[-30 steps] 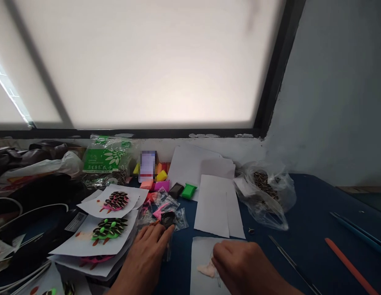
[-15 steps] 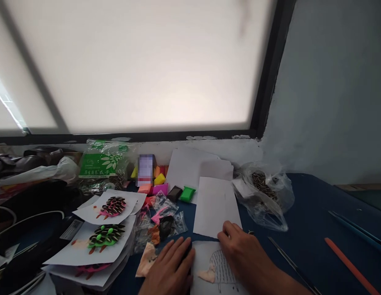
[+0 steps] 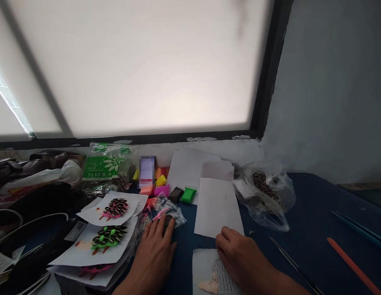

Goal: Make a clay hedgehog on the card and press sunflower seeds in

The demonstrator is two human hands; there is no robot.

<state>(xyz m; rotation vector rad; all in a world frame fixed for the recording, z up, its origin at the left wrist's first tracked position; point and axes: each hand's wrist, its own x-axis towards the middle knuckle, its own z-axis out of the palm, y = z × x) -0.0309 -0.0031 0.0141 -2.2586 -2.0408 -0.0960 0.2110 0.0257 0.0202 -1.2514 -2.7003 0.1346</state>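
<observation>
Left hand (image 3: 155,248), fingers slightly apart, palm down, beside clear plastic wrappers (image 3: 176,211). Right hand (image 3: 239,255), fingers curled, grip unclear, over white drawn-on paper (image 3: 201,262) bearing flat peach clay (image 3: 210,286), on the dark-blue surface (image 3: 183,262).

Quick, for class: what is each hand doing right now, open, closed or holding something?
Left hand: open, palm down, by the black clay.
Right hand: fingers curled over the hedgehog drawing; whether it holds anything cannot be told.

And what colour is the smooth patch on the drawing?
The patch is pale peach, seen best in the head view.
</observation>
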